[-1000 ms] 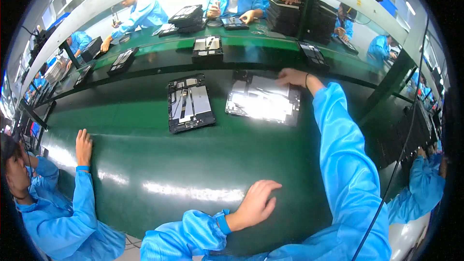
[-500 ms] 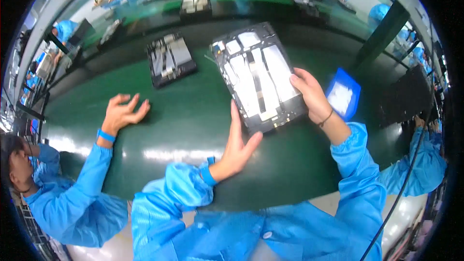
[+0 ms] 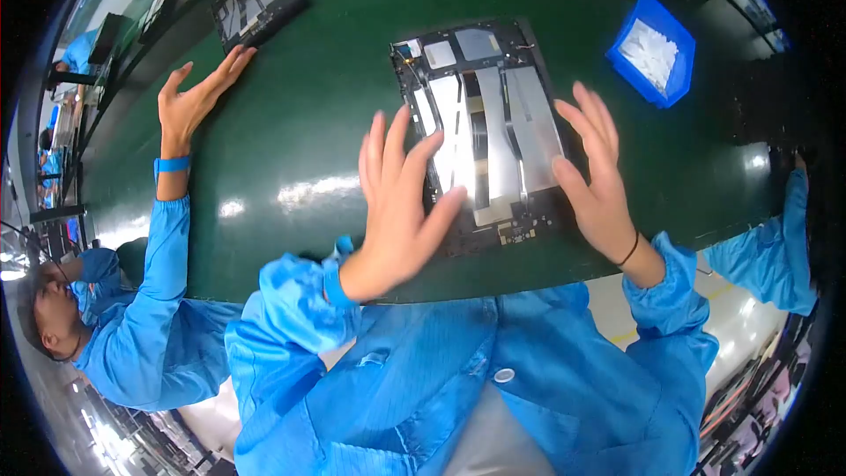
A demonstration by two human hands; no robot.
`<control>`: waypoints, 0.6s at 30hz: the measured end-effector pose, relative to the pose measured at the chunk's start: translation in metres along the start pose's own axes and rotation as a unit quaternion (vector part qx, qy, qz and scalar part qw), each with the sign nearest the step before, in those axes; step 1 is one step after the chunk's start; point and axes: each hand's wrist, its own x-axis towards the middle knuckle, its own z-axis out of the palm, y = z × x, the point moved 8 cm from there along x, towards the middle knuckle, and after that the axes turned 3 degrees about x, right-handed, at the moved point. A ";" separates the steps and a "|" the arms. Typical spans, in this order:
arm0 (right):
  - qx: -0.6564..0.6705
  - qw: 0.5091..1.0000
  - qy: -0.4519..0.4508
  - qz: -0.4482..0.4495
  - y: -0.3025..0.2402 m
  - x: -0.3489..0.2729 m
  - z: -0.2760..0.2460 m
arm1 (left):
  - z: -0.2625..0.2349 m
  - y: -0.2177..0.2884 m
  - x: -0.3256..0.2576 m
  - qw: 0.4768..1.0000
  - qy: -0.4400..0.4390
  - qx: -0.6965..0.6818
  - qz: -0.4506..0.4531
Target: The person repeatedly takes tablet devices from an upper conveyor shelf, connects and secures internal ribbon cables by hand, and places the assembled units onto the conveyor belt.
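Note:
An opened tablet (image 3: 507,132), its back off and silver battery panels, black ribbon cables and circuit boards exposed, lies flat on the green work surface (image 3: 317,115) in front of me. My left hand (image 3: 397,203) is spread over its lower left side, the thumb reaching across the edge. At the right edge my right hand (image 3: 601,178) has its fingers apart, thumb tip close to the frame. Neither hand grips the tablet; whether the fingertips touch it I cannot tell.
A blue tray (image 3: 686,88) holding small white pieces (image 3: 650,55) stands at the far right. At the far left a co-worker's hand (image 3: 198,101) reaches to a second opened tablet (image 3: 257,4). A co-worker's blue sleeve (image 3: 767,256) shows at the right.
The tablet, held tilted in both my hands earlier, now rests on the table, and both hands have let go. The co-worker's hand has reached the other tablet. My view has shifted.

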 end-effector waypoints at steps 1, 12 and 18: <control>0.002 1.000 0.000 0.003 -0.004 0.005 -0.001 | 0.001 0.001 0.013 0.999 0.006 0.027 0.019; 0.035 0.983 -0.078 -0.161 -0.048 0.029 0.032 | -0.017 0.044 -0.026 0.868 0.243 0.209 0.380; 0.022 0.982 -0.118 -0.149 -0.043 0.028 0.039 | -0.015 0.043 -0.022 0.861 0.155 0.212 0.436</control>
